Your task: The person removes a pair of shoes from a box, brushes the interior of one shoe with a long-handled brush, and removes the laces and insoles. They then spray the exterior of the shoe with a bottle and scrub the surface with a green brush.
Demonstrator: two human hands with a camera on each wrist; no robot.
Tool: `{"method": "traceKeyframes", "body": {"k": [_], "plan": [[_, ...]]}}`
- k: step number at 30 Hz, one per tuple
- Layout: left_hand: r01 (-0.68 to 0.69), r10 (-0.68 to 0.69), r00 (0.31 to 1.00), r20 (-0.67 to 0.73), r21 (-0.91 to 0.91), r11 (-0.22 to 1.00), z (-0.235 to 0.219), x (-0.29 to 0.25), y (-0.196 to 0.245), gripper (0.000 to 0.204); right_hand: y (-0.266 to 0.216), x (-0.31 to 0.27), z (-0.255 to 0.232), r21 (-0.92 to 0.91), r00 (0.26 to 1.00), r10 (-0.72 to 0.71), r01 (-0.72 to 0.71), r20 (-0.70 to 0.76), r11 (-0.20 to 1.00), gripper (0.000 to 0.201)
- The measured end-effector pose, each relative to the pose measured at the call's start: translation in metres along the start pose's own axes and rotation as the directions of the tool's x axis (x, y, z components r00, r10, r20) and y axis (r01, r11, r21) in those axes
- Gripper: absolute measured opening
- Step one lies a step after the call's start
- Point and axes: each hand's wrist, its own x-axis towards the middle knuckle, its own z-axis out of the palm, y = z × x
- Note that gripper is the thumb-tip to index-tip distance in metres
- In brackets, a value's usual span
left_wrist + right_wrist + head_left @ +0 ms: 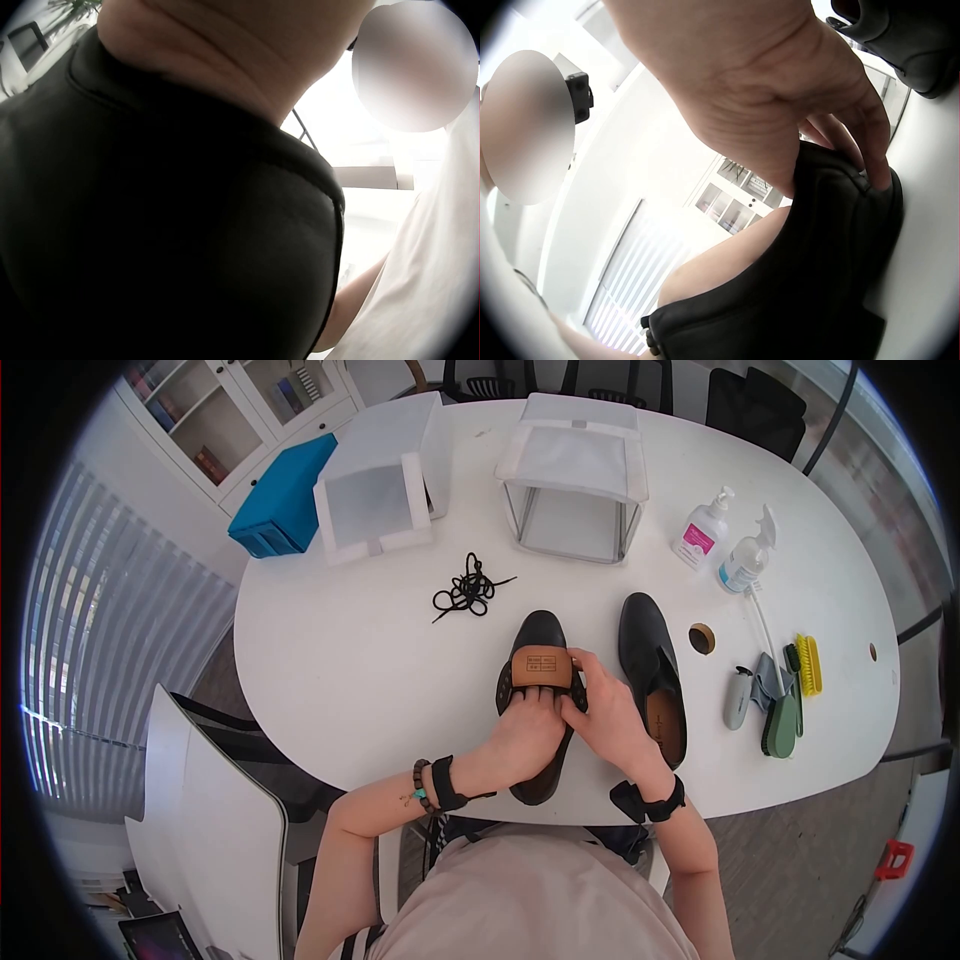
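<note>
The black shoe is in the near half of the white table, its toe pointing to the far edge and its heel close to the near edge. Its tongue is folded forward, so the brown lining with a printed label faces upward.

The left hand has its fingers inside the shoe, just behind the tongue; the fingertips are hidden, so I cannot tell if they grip something. The right hand pinches the right side of the opening, with the thumb and the fingers on the two sides of the leather.

As I judge, the tongue could fall back on the left fingers if they relax. If the left hand pushes strongly while the right one pulls outward, the leather edge may crease or stretch. A push toward the body could slide the heel over the near edge.

The other shoe stands just beside the right wrist, so an outward swing of this arm may knock it.

The black lace lies apart, toward the far edge. The green brush and the yellow brush are near the right edge, where I see little risk.
</note>
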Motion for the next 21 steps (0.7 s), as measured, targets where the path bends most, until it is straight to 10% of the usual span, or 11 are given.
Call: {"method": "traceKeyframes", "body": {"k": [21], "plan": [[0.0,0.0,1.0,0.002,0.0,1.0,-0.0025,-0.0004,0.0002,0.034,-0.0023,-0.0003,-0.0013,0.009,1.0,0.007,-0.007,-0.006,1.0,0.064]]}}
